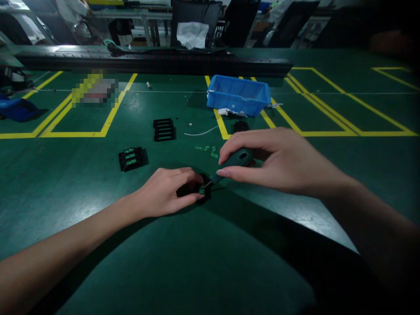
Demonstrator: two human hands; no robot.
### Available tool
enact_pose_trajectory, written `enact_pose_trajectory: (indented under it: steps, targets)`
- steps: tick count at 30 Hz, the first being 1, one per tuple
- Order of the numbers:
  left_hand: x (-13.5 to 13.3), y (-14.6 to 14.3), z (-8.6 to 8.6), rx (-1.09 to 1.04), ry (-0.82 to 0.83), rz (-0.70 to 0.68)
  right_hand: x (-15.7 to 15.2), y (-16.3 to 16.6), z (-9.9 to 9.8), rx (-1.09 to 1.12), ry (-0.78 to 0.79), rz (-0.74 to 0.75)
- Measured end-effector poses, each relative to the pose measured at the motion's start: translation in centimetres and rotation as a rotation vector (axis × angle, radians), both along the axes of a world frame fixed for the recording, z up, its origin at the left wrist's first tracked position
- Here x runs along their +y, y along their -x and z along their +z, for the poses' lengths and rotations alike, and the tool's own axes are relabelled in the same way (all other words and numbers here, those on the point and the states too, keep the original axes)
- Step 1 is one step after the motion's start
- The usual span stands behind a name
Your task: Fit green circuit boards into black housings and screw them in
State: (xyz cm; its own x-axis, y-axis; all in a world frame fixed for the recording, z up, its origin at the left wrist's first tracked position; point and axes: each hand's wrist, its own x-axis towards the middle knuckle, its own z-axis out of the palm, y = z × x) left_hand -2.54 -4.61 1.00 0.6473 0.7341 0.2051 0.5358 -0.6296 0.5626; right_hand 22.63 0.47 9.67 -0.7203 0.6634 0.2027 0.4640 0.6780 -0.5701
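My right hand (pixel 275 159) is closed round the dark green handle of a screwdriver (pixel 241 157). Its thin shaft points down and left to a small green circuit board (pixel 202 190). That board sits at a black plastic holder (pixel 206 180), mostly covered by my fingers. My left hand (pixel 167 190) rests on the table with thumb and fingers closed about the holder. Several loose green boards (pixel 214 152) lie just beyond the screwdriver. To the left, another black holder (pixel 131 158) carries three green boards.
A slotted black frame (pixel 163 130) and a thin white strand (pixel 201 132) lie farther back. Behind my right hand are a dark part (pixel 241 126) and a blue bin (pixel 239 96). A long black bar (pixel 157 61) crosses the green table's far side.
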Motion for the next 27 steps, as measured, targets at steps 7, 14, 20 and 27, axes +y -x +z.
enact_pose_trajectory:
  steps: [7, 14, 20, 27]
  targets:
    - [0.1, -0.2, 0.5, 0.026, 0.082, 0.01, -0.4, 0.3, 0.4, -0.032, -0.063, 0.059]
    - [0.1, -0.3, 0.5, 0.033, 0.067, 0.008, -0.3, 0.1, 0.4, -0.042, -0.095, 0.051]
    - [0.1, -0.3, 0.5, 0.009, 0.091, 0.03, -0.6, 0.6, 0.8, -0.065, -0.113, 0.097]
    - [0.2, -0.5, 0.4, -0.081, 0.13, 0.055, -0.3, 2.6, 1.4, -0.156, -0.102, 0.167]
